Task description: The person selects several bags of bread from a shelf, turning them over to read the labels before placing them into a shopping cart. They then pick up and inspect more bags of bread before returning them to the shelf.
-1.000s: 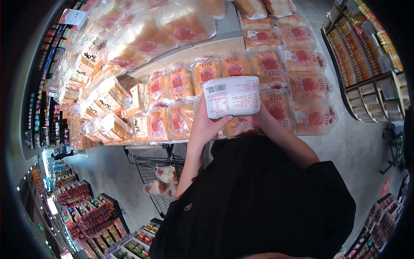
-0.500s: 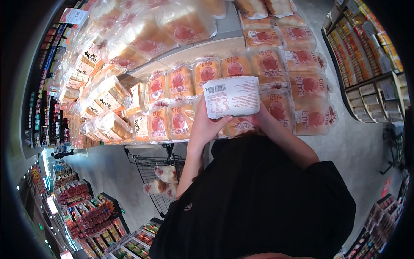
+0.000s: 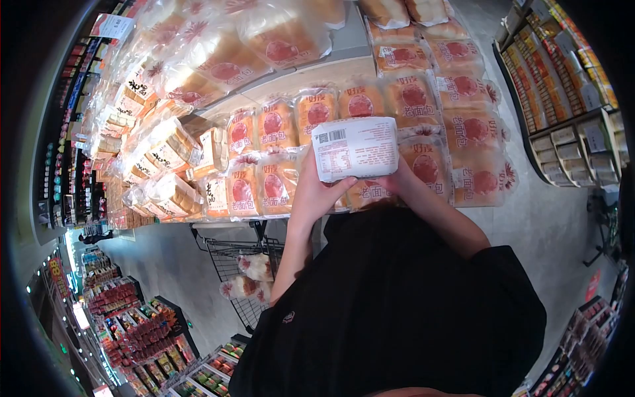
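Between my two hands is a bread package (image 3: 356, 149), its white printed back facing up with a barcode, a square code and lines of small red text. My left hand (image 3: 321, 190) grips its lower left corner, thumb along the near edge. At the lower right side, my right hand (image 3: 395, 180) is closed on it, with most of the fingers hidden behind the package. Rows of bread packs with red round prints (image 3: 274, 122) lie on the display just beyond and below it.
Clear-bagged loaves (image 3: 225, 59) are heaped on a raised tier at upper left, above smaller bagged sliced loaves (image 3: 169, 152). A wire shopping cart (image 3: 228, 264) holding bagged bread (image 3: 254, 266) stands below the display. Stocked shelves (image 3: 555, 86) rise at right across the grey floor.
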{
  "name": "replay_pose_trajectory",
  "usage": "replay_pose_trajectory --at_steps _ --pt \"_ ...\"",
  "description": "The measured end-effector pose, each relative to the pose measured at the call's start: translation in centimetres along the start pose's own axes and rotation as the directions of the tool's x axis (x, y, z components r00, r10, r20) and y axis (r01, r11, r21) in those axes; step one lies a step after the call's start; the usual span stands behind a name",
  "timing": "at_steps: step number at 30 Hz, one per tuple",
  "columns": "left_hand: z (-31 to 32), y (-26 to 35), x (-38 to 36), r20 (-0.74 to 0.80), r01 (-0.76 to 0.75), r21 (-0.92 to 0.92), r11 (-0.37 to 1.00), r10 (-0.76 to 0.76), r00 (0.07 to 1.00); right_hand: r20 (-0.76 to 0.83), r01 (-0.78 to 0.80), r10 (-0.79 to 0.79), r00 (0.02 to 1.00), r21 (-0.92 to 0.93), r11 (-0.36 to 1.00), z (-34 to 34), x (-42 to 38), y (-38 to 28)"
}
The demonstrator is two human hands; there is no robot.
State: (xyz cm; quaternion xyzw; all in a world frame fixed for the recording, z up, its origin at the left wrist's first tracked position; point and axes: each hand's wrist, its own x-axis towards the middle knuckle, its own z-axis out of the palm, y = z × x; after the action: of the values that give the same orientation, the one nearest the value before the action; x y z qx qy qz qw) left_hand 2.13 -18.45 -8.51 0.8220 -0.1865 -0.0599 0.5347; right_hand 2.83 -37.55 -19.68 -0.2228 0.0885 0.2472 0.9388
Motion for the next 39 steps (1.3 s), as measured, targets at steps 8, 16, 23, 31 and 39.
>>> replay_pose_trajectory --at_steps 8,16,23,31,39 --pt "0.1 0.0 0.0 0.0 0.024 -0.054 0.998 -0.024 1.0 0.013 -0.01 0.01 1.0 0.033 0.999 -0.5 0.3 0.2" --pt "0.1 0.3 0.1 0.018 0.033 -0.051 0.998 -0.032 0.999 0.058 0.006 -0.007 0.998 0.023 1.0 -0.9 0.6 0.4" --pt "0.1 0.4 0.3 0.02 0.027 0.004 1.0 -0.027 0.999 0.088 0.035 -0.036 0.995 0.014 0.999 -0.6 0.5 0.3" --pt "0.3 -0.1 0.2 0.01 0.014 0.019 1.0 -0.014 1.0 0.098 0.024 -0.027 0.995 0.03 0.999 -1.1 0.6 0.3" --pt "0.3 0.2 0.2 0.007 0.018 0.011 1.0 -0.018 1.0 0.09 0.009 -0.012 0.996 0.036 0.999 -1.1 0.6 0.4"
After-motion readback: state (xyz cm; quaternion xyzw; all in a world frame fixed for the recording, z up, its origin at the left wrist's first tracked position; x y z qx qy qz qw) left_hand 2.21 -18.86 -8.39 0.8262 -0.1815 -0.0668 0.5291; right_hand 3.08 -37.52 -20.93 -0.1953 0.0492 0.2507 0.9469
